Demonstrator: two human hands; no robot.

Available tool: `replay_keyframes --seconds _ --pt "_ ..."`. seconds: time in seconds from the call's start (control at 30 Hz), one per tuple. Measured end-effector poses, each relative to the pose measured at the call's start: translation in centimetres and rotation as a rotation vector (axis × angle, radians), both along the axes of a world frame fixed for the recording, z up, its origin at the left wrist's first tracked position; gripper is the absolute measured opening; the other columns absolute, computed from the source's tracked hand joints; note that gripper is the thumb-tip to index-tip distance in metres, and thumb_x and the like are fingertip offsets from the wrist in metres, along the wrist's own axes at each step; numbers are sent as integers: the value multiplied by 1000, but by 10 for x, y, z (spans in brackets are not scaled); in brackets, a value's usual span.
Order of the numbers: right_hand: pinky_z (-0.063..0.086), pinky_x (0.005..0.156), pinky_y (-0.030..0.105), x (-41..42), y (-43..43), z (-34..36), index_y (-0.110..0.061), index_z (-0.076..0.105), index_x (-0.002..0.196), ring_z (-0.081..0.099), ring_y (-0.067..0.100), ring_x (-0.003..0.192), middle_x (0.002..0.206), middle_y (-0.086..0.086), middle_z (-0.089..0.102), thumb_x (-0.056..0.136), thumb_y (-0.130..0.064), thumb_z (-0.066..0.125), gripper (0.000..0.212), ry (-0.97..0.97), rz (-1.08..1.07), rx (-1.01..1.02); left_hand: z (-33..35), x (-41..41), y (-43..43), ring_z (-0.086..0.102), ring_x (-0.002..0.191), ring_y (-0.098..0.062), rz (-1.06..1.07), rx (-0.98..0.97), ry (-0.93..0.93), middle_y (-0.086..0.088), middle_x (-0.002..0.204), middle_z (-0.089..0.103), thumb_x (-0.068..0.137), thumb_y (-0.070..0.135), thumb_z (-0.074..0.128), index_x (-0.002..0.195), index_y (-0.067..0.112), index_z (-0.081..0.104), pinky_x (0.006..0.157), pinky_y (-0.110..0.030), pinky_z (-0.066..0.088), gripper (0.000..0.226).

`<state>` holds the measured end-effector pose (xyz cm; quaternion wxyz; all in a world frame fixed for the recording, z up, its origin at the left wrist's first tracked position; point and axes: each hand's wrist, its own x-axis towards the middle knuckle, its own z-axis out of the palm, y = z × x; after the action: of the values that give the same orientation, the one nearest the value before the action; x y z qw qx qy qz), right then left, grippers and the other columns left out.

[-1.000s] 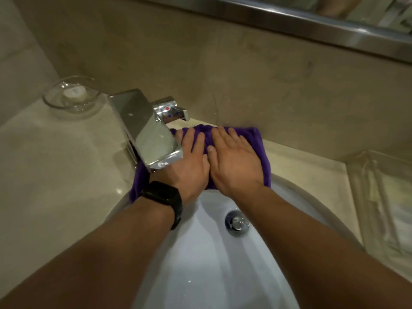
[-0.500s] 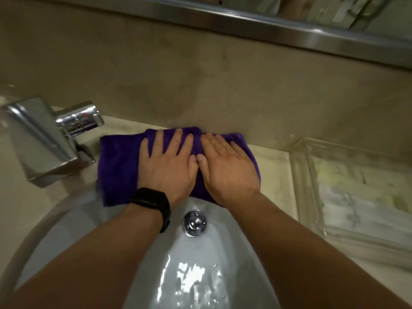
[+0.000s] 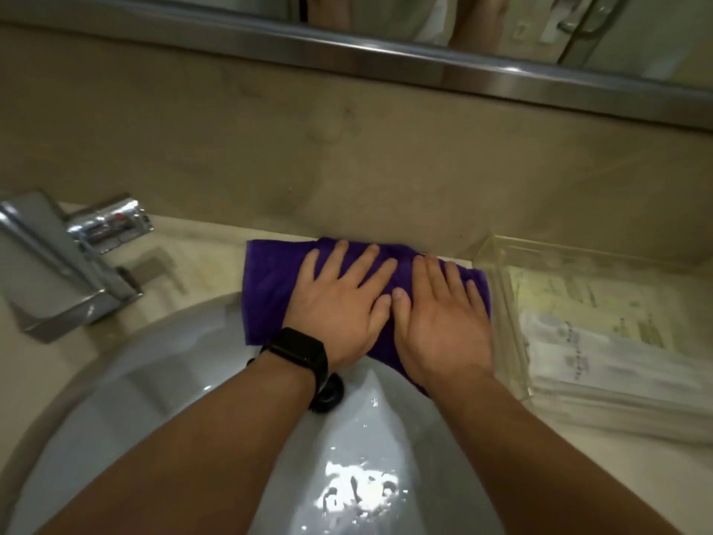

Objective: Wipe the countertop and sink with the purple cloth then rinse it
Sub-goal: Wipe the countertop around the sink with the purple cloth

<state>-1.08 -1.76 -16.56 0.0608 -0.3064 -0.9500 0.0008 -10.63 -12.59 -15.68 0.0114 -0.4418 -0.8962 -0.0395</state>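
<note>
Purple cloth (image 3: 270,287): dark violet, folded into a flat rectangle, laid under both hands on the table (image 3: 200,260) strip behind the sink (image 3: 154,380), near edge draped over the sink rim. Left hand (image 3: 339,303) and right hand (image 3: 440,322) are pressed flat on it, fingers straight and slightly spread, thumbs side by side. Faucet (image 3: 50,272) is seen well left of the hands, clear tray (image 3: 505,310) just right.

My one head camera looks steeply down from close above the sink (image 3: 154,399), facing the back wall (image 3: 347,167).
</note>
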Motion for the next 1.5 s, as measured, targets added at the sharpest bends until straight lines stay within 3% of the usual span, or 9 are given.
replay_keyframes --seconds 0.13,0.4,0.6,0.8,0.87,0.97,1.07,1.2,1.5 --pt "20 119 47 -10 -8 4 -16 25 156 24 26 149 162 3 27 98 -47 9 68 -76 7 18 -1 -18 -22 7 151 -24 -17 -3 -12 8 164 11 99 59 17 154 41 11 120 -50 3 58" --pt "14 121 46 -67 -63 3 -22 17 158 17 27 151 164 1 20 100 -45 7 64 -66 200 6 -8 -42 -81 6 151 -26 200 -46 53 5 165 10 98 56 17 155 38 8 116 -60 5 60" --pt "14 120 46 -96 -103 -1 -22 20 157 20 27 150 163 0 24 101 -45 13 61 -32 368 10 -5 -40 -125 -3 151 -24 291 -109 67 -3 165 -5 104 40 23 156 19 -5 120 -40 5 63" --pt "8 121 42 -98 -132 0 -22 19 158 15 25 151 164 -1 20 101 -43 10 61 -20 496 -7 1 -29 -160 18 148 -28 303 -91 54 -13 163 14 100 18 23 156 8 1 118 -40 22 61" --pt "7 121 42 -96 -143 -1 -21 21 158 15 25 152 164 -1 22 100 -43 11 62 -3 523 -20 6 -24 -172 15 148 -28 304 -136 66 -12 162 11 96 19 18 155 7 -2 118 -40 19 63" --pt "5 121 42 -94 -164 -3 -20 24 157 14 26 152 163 0 24 101 -42 11 62 5 581 -44 3 -14 -196 7 149 -29 336 -223 87 -13 162 3 101 25 28 154 6 -8 118 -40 17 67" --pt "4 122 41 -94 -190 -4 -21 25 157 13 25 152 162 -1 27 104 -41 13 58 13 622 -77 4 -8 -222 10 149 -28 393 -220 129 -12 163 9 101 26 36 155 9 1 119 -39 18 67" --pt "-2 121 37 -91 -213 -3 -22 19 158 7 24 153 165 -4 18 106 -40 13 56 19 612 -142 10 -3 -238 14 149 -26 436 -144 98 -11 162 16 100 23 31 155 11 12 117 -39 22 59" --pt "15 122 43 -89 -252 -4 -18 28 155 20 27 150 161 2 29 99 -41 4 65 -30 683 -75 17 10 -262 17 148 -26 591 -111 -10 -11 161 19 102 30 28 155 10 12 118 -41 24 59"
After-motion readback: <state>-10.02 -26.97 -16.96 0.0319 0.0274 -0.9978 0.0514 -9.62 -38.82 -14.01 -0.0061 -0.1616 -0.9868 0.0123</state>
